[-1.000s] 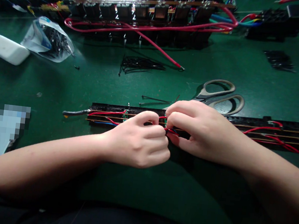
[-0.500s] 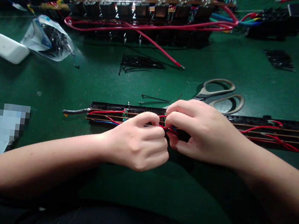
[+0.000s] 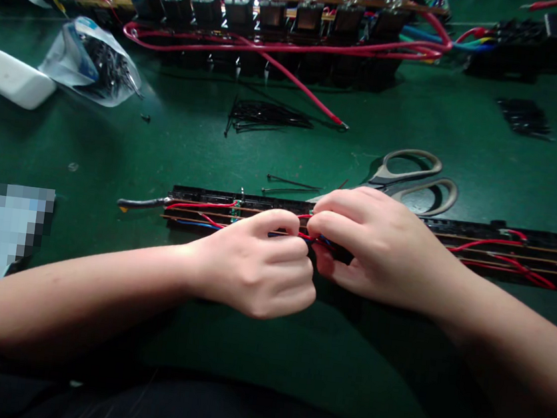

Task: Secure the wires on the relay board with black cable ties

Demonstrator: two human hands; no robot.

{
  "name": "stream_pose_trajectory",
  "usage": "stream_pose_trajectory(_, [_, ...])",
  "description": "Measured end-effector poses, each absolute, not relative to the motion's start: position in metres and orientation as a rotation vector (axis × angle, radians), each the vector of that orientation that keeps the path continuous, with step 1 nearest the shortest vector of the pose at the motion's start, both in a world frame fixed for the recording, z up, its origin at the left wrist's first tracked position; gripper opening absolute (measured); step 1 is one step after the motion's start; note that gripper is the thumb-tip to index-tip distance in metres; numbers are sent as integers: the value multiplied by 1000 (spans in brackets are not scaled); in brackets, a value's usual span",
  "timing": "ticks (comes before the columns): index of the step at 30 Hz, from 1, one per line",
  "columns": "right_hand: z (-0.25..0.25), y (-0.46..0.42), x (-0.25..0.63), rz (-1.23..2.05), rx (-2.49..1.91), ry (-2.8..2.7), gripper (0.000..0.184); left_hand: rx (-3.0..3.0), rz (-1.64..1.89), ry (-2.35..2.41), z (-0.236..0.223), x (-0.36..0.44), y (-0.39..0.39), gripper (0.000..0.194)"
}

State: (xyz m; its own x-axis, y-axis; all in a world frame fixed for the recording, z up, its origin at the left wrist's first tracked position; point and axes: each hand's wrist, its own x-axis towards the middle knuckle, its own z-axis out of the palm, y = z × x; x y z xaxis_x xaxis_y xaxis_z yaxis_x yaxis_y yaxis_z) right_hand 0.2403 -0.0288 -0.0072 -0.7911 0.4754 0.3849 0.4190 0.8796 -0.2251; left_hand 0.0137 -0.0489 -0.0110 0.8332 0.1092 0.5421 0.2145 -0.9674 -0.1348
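A long black strip [image 3: 200,193] with brass rails, red wires [image 3: 489,240] and a small green circuit board [image 3: 236,211] lies across the table in front of me. My left hand [image 3: 266,268] is closed in a fist at the strip's near edge, its fingertips turned away from view. Beside it, my right hand [image 3: 370,243] reaches over the strip, thumb and fingers bent together at the red wires. Whatever lies within either hand's fingers is hidden. A black-sleeved lead [image 3: 142,204] sticks out of the strip's left end.
Scissors [image 3: 413,174] lie just behind my right hand. Farther back are loose black cable ties [image 3: 269,114], a clear bag of cable ties [image 3: 98,64], a white phone-like object [image 3: 14,78] and a large wired assembly [image 3: 260,16]. A pixelated patch [image 3: 7,232] sits at left.
The view has shifted slightly. Both hands stay almost in place at the strip, and the gap between their fingertips looks a little narrower.
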Motion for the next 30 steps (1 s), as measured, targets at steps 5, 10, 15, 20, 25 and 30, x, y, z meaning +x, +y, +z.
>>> stream_pose_trajectory(5, [-6, -30, 240, 160, -651, -2635, 7, -2820, -784, -231, -7, 9, -50, 26])
stream_pose_trajectory(10, [-6, -31, 241, 192, -661, -2627, 10, -2883, -769, -177, -4, 8, -53, 23])
stream_pose_trajectory(15, [-5, -30, 241, 167, -667, -2637, 12, -2948, -752, -91, 0, 9, -58, 22])
stream_pose_trajectory(20, [-4, -30, 240, 161, -650, -2636, 12, -2849, -793, -146, 9, 7, -56, 25])
stream_pose_trajectory(25, [-2, -29, 242, 215, -643, -2636, 11, -2782, -556, -837, 23, -19, -38, 32])
stream_pose_trajectory(30, [-2, -29, 242, 222, -647, -2635, 11, -2957, -403, -1091, 23, -56, -7, 30])
